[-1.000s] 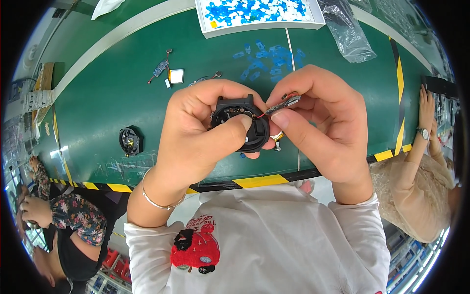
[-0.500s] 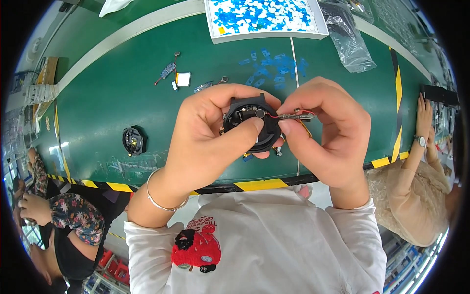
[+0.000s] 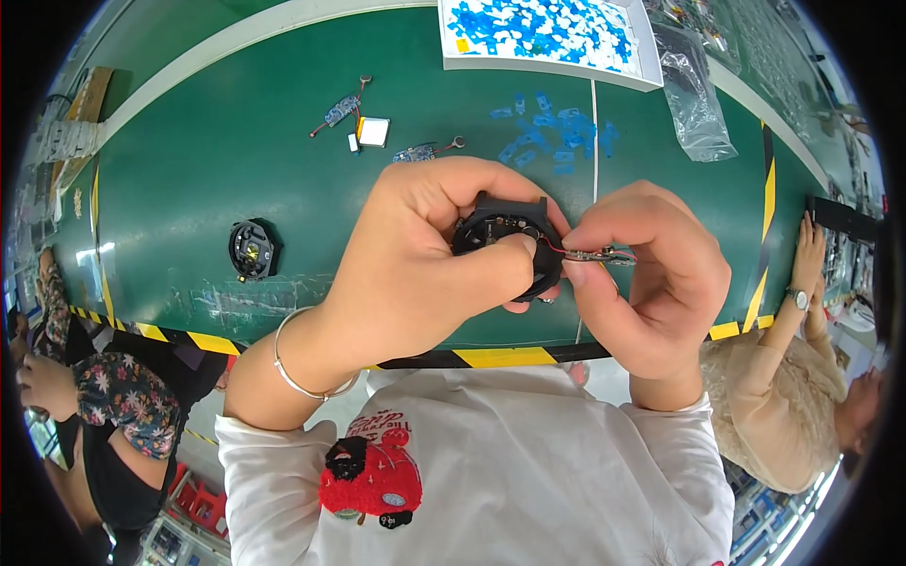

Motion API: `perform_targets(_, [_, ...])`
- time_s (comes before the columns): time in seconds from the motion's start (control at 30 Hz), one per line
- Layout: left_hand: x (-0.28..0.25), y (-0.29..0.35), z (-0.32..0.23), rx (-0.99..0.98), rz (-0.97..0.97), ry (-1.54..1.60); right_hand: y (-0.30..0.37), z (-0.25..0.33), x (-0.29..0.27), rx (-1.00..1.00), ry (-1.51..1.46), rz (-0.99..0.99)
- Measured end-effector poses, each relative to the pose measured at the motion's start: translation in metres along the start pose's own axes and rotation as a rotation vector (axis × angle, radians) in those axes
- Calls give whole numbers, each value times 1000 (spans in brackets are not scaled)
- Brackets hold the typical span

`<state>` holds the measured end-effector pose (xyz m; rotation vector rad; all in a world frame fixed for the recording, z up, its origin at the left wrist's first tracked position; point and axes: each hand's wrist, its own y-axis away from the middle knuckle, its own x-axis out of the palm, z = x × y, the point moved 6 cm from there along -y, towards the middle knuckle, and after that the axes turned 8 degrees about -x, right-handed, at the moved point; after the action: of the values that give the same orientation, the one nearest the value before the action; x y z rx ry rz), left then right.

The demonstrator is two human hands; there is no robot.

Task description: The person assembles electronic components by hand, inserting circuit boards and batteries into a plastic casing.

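Note:
My left hand (image 3: 448,255) is closed around a black round watch case (image 3: 510,215), its open inside facing up. The left thumb presses down inside the case, on or beside a small round part there. Between thumb and forefinger, my right hand (image 3: 651,283) pinches a small circuit board (image 3: 602,255) just right of the case. Thin red wires run from the board into the case. Much of the case's inside is hidden by the left thumb.
A second black watch case (image 3: 255,250) lies at left. Beyond my hands are wired boards (image 3: 342,110), a white battery (image 3: 374,132), scattered blue pieces (image 3: 557,127), a white box (image 3: 552,64) of blue and white pieces and a plastic bag (image 3: 696,99). People sit at both sides.
The view has shifted slightly, so the table things sit elsewhere in the picture. My left thumb reaches farther over the case. The right hand still pinches the board.

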<state>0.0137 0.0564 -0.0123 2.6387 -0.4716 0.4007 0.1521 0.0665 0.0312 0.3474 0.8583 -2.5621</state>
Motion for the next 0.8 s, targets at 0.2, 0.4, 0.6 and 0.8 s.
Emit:
perform_targets(0.2, [0, -1, 5, -24, 47, 102, 3, 0, 1, 37, 17, -3])
perform_targets(0.4, [3, 0, 4, -22, 31, 214, 9, -1, 1, 184, -95, -57])
perform_targets(0.6, [6, 4, 1, -66, 114, 238, 7, 0, 0, 206, -237, -68])
perform_targets(0.8, [7, 3, 5, -197, 162, 420, 9, -6, 1, 307, -382, -104])
